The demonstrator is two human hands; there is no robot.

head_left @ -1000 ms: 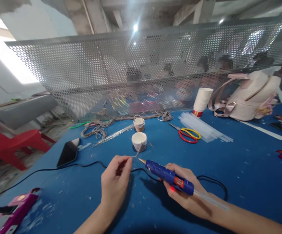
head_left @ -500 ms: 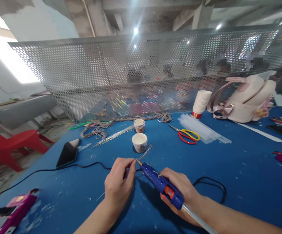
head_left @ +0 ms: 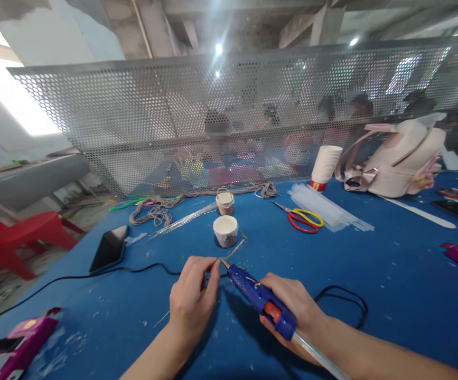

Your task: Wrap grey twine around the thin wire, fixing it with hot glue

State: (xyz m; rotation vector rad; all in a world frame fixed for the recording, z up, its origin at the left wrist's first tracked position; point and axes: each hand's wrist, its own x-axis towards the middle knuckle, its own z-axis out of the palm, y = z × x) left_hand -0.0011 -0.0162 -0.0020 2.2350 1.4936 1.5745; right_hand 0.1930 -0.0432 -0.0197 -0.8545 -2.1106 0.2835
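The left hand (head_left: 193, 293) has thumb and forefinger pressed together, pinching what looks like the near end of a thin cord (head_left: 236, 248) above the blue table (head_left: 133, 316). From that pinch the cord's long axis slants away and rightward, its free end pointing toward the table's far edge. A cut-down paper cup (head_left: 226, 240) stands just beyond the fingertips on that far-edge side, nearer the left hand than the right. Next comes the hot-glue gun (head_left: 258, 295), its nozzle at the pinch, touching or barely apart, I cannot tell which; its body slopes rightward toward the near edge. The right hand (head_left: 294, 306) is closed around the gun, farther from the cord.
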